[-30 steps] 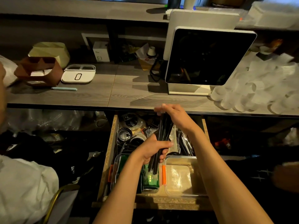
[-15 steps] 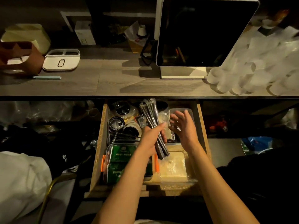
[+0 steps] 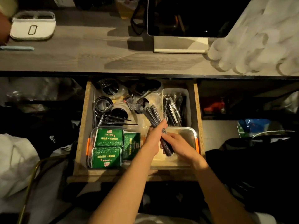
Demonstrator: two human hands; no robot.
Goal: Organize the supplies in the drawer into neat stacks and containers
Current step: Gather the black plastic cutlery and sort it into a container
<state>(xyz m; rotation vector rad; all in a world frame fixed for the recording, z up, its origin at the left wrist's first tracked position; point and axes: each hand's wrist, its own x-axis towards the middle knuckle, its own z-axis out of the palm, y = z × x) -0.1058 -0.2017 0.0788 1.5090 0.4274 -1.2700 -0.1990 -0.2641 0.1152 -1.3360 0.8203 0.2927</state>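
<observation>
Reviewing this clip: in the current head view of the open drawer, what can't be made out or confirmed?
- Lower end of the bundle of black straws: hidden between the left hand and the right hand.
- Contents of the clear container at the drawer's front right: covered by both hands.
- Back of the drawer: shadowed under the counter.
- Print on the green boxes: too small to read.
- Cutlery in the grey bin: dark and tangled, not countable.
</observation>
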